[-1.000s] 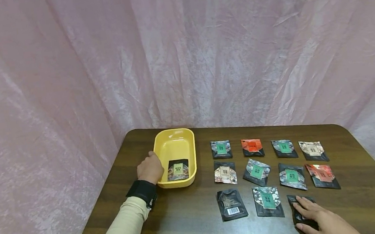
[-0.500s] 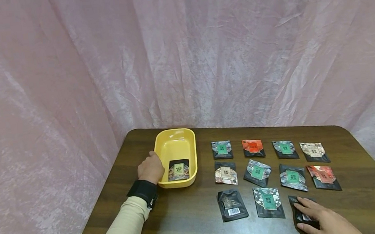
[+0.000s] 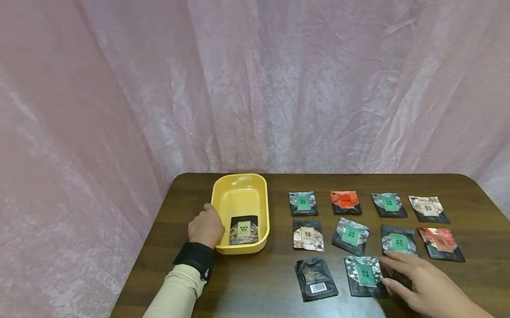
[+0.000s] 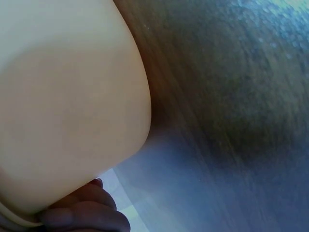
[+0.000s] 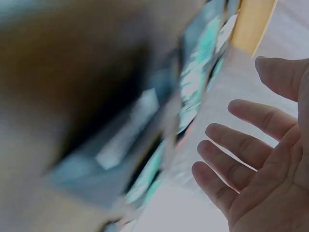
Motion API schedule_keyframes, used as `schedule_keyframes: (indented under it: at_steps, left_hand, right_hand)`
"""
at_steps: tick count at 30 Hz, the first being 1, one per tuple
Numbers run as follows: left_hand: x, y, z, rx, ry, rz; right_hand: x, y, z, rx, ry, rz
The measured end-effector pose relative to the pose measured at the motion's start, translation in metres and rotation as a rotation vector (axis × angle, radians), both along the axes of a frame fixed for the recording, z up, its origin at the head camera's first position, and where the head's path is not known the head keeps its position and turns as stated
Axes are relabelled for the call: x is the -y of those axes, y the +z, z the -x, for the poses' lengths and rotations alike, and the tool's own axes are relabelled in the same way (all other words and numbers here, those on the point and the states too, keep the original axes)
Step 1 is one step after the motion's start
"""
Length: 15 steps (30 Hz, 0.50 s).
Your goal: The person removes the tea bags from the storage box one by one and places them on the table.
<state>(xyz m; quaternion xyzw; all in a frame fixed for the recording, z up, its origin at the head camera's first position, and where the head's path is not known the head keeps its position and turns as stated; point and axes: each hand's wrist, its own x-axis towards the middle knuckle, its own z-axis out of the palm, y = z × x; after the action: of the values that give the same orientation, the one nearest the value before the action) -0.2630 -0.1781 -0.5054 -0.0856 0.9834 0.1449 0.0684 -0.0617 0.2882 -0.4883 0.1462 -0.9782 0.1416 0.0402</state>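
My left hand [image 3: 206, 228] grips the left rim of a yellow plastic tray [image 3: 241, 200], which fills the left wrist view as a pale wall [image 4: 72, 106]. A dark sachet [image 3: 243, 230] with a yellow-green label lies in the tray. My right hand [image 3: 422, 281] hovers at the front right, fingertips beside a green-label sachet [image 3: 365, 274] and just below another green-label sachet [image 3: 399, 241]. In the right wrist view its fingers are spread, apart from a blurred black sachet with a white label [image 5: 128, 130]. In the head view the hand mostly hides that spot.
Several sachets lie in rows on the brown wooden table [image 3: 247, 296], among them an orange-red one [image 3: 345, 201], a cream one [image 3: 308, 235], a red one [image 3: 441, 243] and a black one with its barcode up [image 3: 316, 279]. A pink curtain [image 3: 245, 76] hangs behind.
My right hand has lifted from the black sachet at the front right and moved left and slightly away from me. The left hand and tray stay put; the head view has shifted slightly.
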Motion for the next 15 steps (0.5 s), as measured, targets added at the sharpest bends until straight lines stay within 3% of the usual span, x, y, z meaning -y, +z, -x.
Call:
schedule_keyframes:
  at_steps: [6,15]
  left_hand:
    - [-0.001,0.001,-0.001,0.004,-0.001,-0.005]
    - [0.0,0.0,0.001,-0.001,-0.002,0.001]
  right_hand:
    - [0.031,0.023,0.029,-0.102,0.137,-0.024]
    - [0.076,0.045,0.081,-0.155,0.287,-0.025]
